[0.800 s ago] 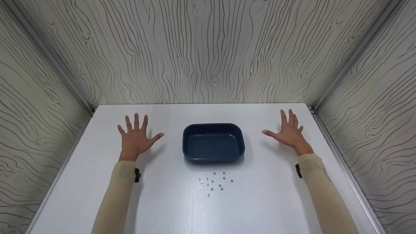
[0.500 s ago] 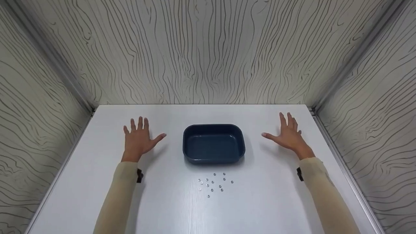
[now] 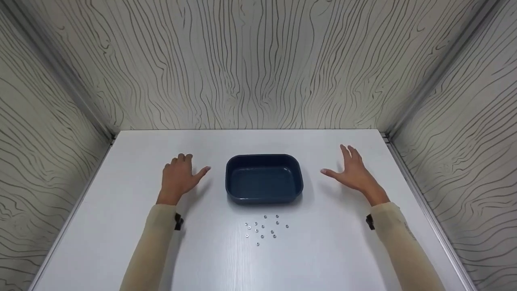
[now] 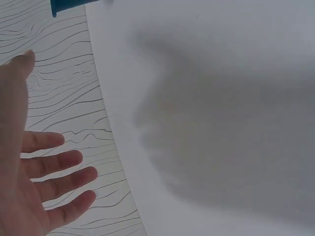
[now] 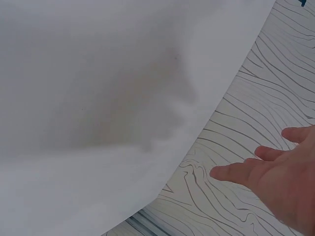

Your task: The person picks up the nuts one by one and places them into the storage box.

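Observation:
A dark blue rectangular tray (image 3: 264, 199) stands mid-table in the head view. In front of it several small metal nuts (image 3: 262, 226) lie scattered. My left hand (image 3: 177, 178) is held above the table to the tray's left, thumb out toward it, fingers bent a little and holding nothing. On the other side, my right hand (image 3: 354, 173) hovers with thumb and fingers spread, also bare. Neither hand touches the tray or the nuts. In the left wrist view the fingers (image 4: 64, 187) are loosely bent; in the right wrist view the fingers (image 5: 236, 172) reach out over the shadowed tabletop.
The white table (image 3: 323, 250) is bounded by a wood-grain patterned back wall (image 3: 250, 64) and side walls with metal rails along the edges. Each sleeve has a black strap piece at the wrist.
My left hand has moved right, closer to the tray, and its fingers have bent. The right hand has shifted slightly left and toward me. Tray and nuts stay put.

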`<state>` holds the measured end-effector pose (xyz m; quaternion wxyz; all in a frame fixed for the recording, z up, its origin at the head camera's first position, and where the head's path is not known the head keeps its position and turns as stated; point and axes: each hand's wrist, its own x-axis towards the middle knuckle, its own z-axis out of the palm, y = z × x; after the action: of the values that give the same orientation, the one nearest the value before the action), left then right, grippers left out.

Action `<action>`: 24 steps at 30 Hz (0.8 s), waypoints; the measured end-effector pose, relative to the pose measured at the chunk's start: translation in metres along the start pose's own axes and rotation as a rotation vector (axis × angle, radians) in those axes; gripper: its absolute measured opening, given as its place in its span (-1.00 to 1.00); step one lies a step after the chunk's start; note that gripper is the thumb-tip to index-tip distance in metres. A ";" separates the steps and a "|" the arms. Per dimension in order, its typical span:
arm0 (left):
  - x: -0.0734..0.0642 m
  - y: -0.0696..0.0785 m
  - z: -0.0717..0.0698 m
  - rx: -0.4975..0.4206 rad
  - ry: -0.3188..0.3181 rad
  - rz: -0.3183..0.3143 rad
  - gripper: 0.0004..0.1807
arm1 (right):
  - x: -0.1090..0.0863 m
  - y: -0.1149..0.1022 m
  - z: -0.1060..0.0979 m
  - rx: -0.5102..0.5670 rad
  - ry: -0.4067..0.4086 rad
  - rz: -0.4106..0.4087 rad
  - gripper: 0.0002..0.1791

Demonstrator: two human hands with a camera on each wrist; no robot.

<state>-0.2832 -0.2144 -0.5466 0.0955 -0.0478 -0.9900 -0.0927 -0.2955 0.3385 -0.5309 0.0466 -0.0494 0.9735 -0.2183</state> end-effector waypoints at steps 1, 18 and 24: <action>-0.001 0.002 0.000 -0.006 0.005 0.005 -0.02 | -0.001 -0.002 0.000 -0.001 -0.002 -0.004 0.44; -0.004 0.034 0.009 -0.172 -0.047 0.063 -0.15 | -0.035 -0.034 0.003 0.042 0.019 -0.086 0.32; -0.005 0.042 0.016 -0.262 -0.073 0.063 -0.17 | -0.046 -0.043 0.006 0.064 0.015 -0.123 0.26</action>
<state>-0.2765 -0.1706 -0.5554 0.0554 -0.0944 -0.9702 -0.2161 -0.2460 0.3023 -0.5149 0.0273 -0.1060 0.9615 -0.2520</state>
